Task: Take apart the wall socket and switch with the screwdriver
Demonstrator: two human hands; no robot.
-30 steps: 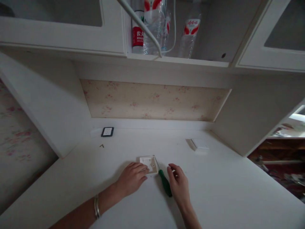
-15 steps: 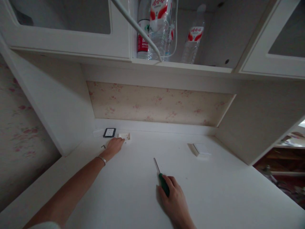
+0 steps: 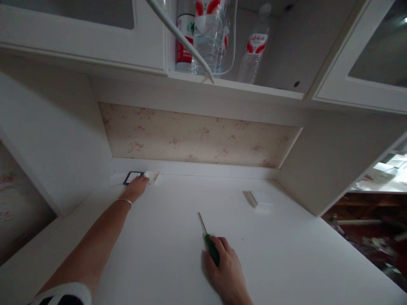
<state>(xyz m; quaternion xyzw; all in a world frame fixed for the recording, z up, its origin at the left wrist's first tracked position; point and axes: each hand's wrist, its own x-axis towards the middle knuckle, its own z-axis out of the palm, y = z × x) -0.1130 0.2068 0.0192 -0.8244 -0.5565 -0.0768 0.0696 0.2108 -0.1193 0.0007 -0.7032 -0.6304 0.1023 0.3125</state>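
At the far left of the white surface, my left hand [image 3: 136, 187] reaches out with its fingers bent against the near side of a small white box-like piece [image 3: 154, 176]. Just left of that piece lies a wall socket with a black frame [image 3: 128, 178], partly covered by my fingers. My right hand [image 3: 225, 267] is wrapped around the green handle of a screwdriver [image 3: 210, 245], low in the middle. Its thin metal shaft points forward and slightly left, close over the surface.
A white square block [image 3: 261, 199] sits at the right of the white tabletop [image 3: 178, 237]. Overhead, an open cabinet shelf [image 3: 235, 83] holds several plastic bottles [image 3: 254, 53]. A white cable [image 3: 181, 38] hangs in front of it. Side panels flank the tabletop.
My left hand has shifted slightly forward, and the white piece appears nudged back with it. A small black bent key left of the hand no longer shows. The whole view has swung a little.
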